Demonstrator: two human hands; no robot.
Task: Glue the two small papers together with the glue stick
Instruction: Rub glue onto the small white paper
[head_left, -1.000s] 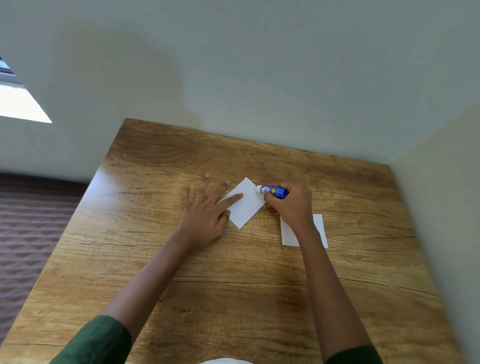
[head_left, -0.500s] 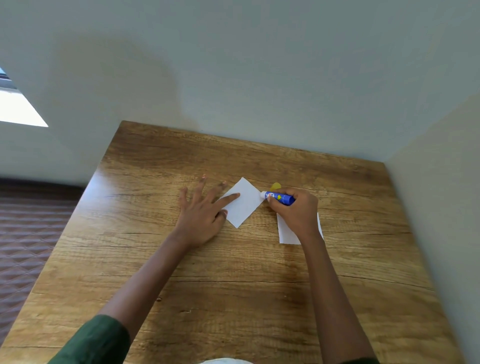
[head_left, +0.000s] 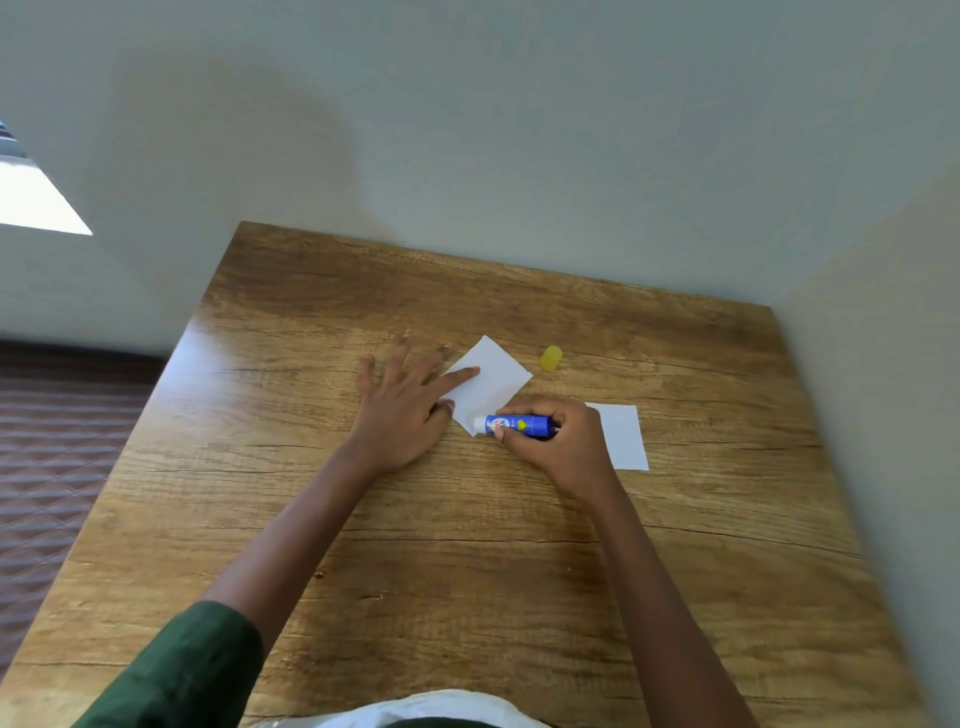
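the left hand (head_left: 402, 410) lies flat and spread, a forefinger pinning the first paper (head_left: 491, 384) to the worktop (head_left: 467, 545). the right hand (head_left: 563, 441) grips the glue (head_left: 517, 425), axis pointing 9 o'clock, tip on that paper's near corner. cap (head_left: 551, 358) at 12 o'clock; second paper (head_left: 623, 436) lies half under the right hand.

- A wooden table (head_left: 467, 571) with strong brown grain fills the near and middle ground; its far edge meets the wall.
- A plain pale wall (head_left: 519, 130) rises behind it, and a second wall (head_left: 883, 364) closes the right side, forming a corner.
- At far left, a bright window opening (head_left: 36, 202) glows white.
- Low on the left lies a dark quilted surface (head_left: 62, 457) with a diamond pattern.
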